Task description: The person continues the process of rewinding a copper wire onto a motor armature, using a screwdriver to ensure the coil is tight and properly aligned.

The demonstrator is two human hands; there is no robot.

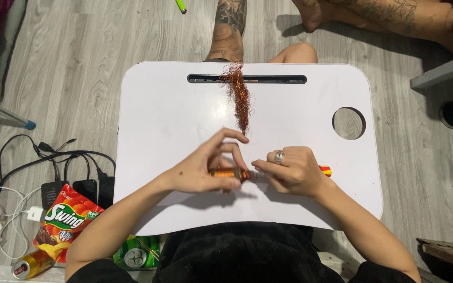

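A white lap counter (153, 120) with a slot along its far edge and a round hole at the right carries the work; it stands on a grey plank floor (79, 57). A tangled hank of copper wire (238, 97) runs from the slot down the middle of the counter toward the hands. The left hand (205, 167) is clenched lightly on a wire-wound coil (228, 173), thumb and fingers pinching its copper turns just above the counter surface, near its front edge. The right hand (289, 170), ring on one finger, grasps the pen-like rod (325, 170) on which the coil sits, its orange-and-yellow end showing past the palm. In my judgement, good winding here calls for steady tension on the strand, turns laid side by side, and the rod kept level. The coil appears bright, tight and cylindrical; the loose hank is frizzy and liable to snag. A snack bag (66, 217), cables (53, 162) and a can (30, 264) lie on the floor at left.
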